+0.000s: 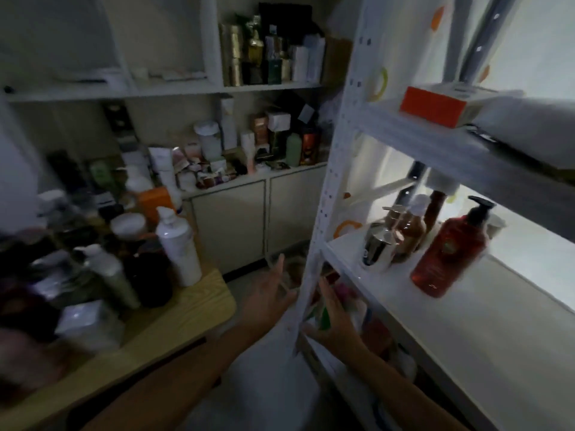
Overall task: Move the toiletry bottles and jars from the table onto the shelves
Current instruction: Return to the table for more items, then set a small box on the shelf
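Hands: left hand (pixel 270 295) open, fingers spread, in the gap just left of the post (pixel 329 188); right hand (pixel 334 321) past the post and low, fingers against a green item (pixel 325 320), grip too blurred to call.
Bench (pixel 193 309): far left, crowded with bottles and jars (pixel 124 231); tall white bottle (pixel 179 247) upright near the right edge, closest to the post.
Left hand's job: probably free for the next pick; best held clear of the post, or laid on it as a steady.
Right hand's job: likely seating the green item on the lower shelf (pixel 323 362); set upright, base flat, well back from the front lip before letting go.
Lower shelf: mostly hidden by post and arm; contents unclear, so go slowly and feel for neighbours.
Middle shelf (pixel 466 321): brown bottles (pixel 407 234) and red pump bottle (pixel 448 253) grouped at the near-left end, bare board to the right; room there for taller bench pieces.
Risk: wrist catching the post on the way out, or tipping a neighbour.
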`<state>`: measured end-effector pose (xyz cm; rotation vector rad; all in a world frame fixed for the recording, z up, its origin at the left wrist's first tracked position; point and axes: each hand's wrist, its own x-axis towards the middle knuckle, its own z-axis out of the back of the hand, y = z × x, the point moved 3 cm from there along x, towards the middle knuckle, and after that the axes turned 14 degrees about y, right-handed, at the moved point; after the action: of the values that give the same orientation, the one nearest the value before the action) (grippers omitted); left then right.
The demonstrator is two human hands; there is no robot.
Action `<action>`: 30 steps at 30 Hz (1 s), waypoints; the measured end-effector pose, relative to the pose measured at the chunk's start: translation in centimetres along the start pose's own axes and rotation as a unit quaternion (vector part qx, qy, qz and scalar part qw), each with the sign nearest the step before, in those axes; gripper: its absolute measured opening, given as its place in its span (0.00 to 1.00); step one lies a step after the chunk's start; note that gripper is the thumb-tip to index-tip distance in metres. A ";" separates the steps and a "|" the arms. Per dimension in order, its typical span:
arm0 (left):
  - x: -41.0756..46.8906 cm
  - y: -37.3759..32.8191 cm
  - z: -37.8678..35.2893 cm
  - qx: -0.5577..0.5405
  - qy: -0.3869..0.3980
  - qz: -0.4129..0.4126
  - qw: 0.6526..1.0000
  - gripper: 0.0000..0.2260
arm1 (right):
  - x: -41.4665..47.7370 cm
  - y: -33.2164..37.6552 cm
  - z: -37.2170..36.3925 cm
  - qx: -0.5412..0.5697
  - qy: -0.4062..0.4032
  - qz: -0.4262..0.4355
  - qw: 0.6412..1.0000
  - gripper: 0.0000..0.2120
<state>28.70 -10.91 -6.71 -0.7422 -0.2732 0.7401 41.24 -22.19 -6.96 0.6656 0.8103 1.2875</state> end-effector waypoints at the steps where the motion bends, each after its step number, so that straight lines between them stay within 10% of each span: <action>1: -1.9 1.9 1.9 0.012 -0.045 0.018 0.999 0.35 | 1.6 1.5 -2.0 -0.003 0.042 0.014 0.999 0.46; 12: -25.6 17.0 15.9 0.103 -0.297 0.251 0.915 0.40 | 10.0 18.2 -23.9 -0.046 0.288 0.081 0.953 0.46; 30: -25.7 21.4 16.8 0.034 -0.174 0.268 0.947 0.34 | 18.2 20.9 -31.3 -0.033 0.292 -0.003 0.956 0.40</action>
<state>-8.70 -9.39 -8.92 -0.6188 -0.3682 1.3971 5.25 -1.15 -10.36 0.2174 1.2380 1.5214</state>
